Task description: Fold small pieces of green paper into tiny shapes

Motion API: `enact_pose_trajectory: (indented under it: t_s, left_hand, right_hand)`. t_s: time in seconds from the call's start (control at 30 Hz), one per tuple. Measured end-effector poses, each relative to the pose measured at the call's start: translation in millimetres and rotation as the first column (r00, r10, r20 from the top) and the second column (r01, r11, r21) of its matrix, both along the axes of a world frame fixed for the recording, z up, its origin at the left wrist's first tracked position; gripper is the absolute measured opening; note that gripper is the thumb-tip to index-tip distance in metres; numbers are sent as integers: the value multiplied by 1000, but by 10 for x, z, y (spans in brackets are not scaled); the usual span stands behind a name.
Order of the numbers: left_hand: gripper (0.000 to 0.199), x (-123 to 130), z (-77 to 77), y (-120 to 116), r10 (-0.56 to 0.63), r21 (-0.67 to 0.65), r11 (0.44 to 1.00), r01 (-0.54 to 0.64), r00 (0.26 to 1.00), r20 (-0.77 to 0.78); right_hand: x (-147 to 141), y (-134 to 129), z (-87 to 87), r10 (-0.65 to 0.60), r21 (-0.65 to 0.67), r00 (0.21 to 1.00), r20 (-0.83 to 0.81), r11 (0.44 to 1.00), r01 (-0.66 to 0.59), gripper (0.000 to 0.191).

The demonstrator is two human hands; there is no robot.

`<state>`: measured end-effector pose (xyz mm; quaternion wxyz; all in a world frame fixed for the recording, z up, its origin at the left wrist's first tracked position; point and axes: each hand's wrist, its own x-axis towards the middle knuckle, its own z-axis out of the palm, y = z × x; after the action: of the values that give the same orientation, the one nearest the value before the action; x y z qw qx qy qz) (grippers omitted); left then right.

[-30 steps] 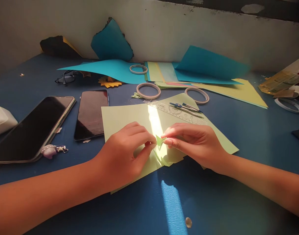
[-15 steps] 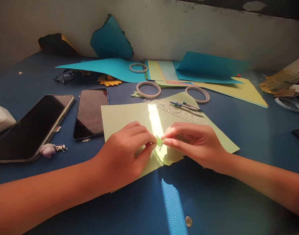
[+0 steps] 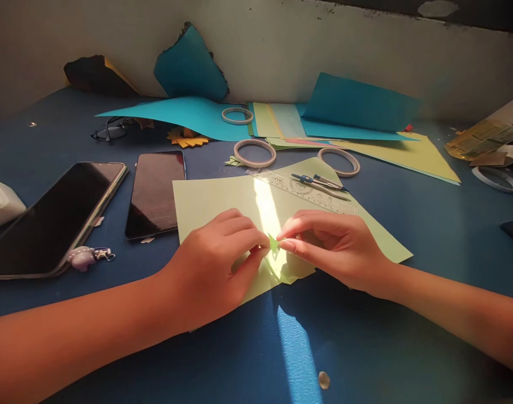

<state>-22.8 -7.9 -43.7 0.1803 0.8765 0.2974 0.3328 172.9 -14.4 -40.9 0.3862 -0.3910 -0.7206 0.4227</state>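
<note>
The left hand (image 3: 216, 266) and the right hand (image 3: 338, 247) both pinch one small green paper piece (image 3: 273, 245), over the pale green sheet (image 3: 214, 205). From this piece, a clear ruler (image 3: 298, 189) and a compass (image 3: 309, 180) occupy the sheet at one o'clock. A tape roll (image 3: 256, 164) lies farther, between eleven and twelve; a smaller phone (image 3: 155, 196) at ten, a larger phone (image 3: 56, 219) at nine.

Blue flap: behind the flat pale-green paper sheet (image 3: 214, 202), your upturned teal-blue paper flap (image 3: 357, 104) has risen after sagging half a second ago.
Red scrap: beyond the sheet, rightward, you now see a small bright-red scrap (image 3: 408, 128), hidden a second ago.
Near edge: your left hand (image 3: 222, 258) and forearm cover more of the sheet's near-left edge.
</note>
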Motion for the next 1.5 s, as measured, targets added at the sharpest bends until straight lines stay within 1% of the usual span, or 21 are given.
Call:
enact_pose_trajectory:
  t_s: [0.37,0.7,0.87,1.0,1.1,1.27,1.5]
  left_hand:
    - [12,10,-7,-4,5,3,1000,-5,1000,-10]
    - [13,-2,-5,-4,4,1,1000,-4,1000,-17]
    - [13,-3,8,-9,31,22,999,-31,999,-27]
    - [13,1,5,-5,58,40,998,-57,998,-38]
    - [12,-3,0,-7,68,60,996,-65,997,-44]
    - [12,-8,0,-14,73,59,996,-71,996,-47]
    - [12,6,-5,-13,67,45,997,-64,997,-47]
  right_hand:
    - [-7,2,-6,-25,-13,1000,0,1000,25,3]
    - [20,6,-49,-8,23,998,-68,1000,9,6]
    - [15,-3,-21,-51,-44,999,-15,998,50,4]
    - [-1,-9,1,-111,-94,994,15,989,111,10]
    - [-6,-5,-2,-121,-106,992,33,987,124,13]
    - [-7,-2,-14,-119,-94,992,27,988,121,13]
    - [-4,-1,-15,-112,-47,994,4,993,112,8]
